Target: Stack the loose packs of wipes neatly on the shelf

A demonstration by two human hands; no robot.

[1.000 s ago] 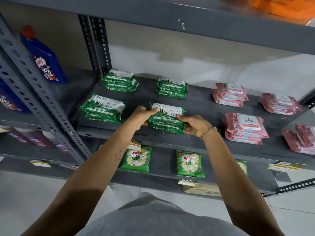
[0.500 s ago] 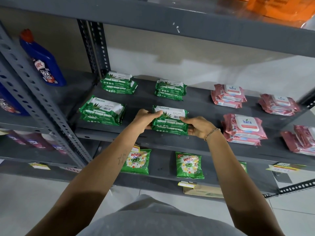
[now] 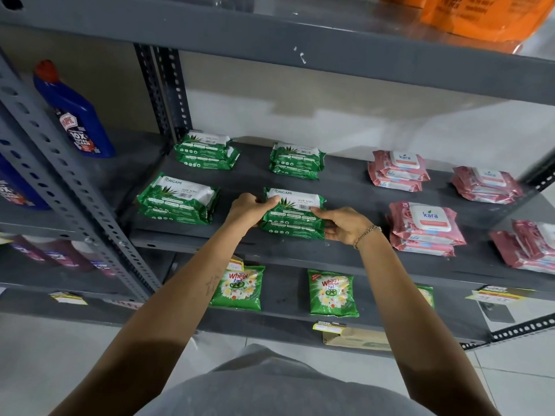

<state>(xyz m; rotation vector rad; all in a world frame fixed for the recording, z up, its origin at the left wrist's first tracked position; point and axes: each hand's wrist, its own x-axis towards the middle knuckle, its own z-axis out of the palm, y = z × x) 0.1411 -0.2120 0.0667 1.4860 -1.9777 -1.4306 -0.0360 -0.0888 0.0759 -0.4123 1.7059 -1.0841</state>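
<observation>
Both hands have nudged the front green stack (image 3: 292, 216) slightly back from the shelf (image 3: 354, 190) lip. Left hand (image 3: 250, 210) and right hand (image 3: 342, 225) grasp its ends at frame centre, likely squaring the packs. Bare shelf lies either side; rear green stacks (image 3: 297, 160) and pink packs (image 3: 425, 226) stand apart.

Origami stacks (image 3: 295, 213) lie left of kara stacks (image 3: 425, 228) on the shelf (image 3: 348, 187).
</observation>
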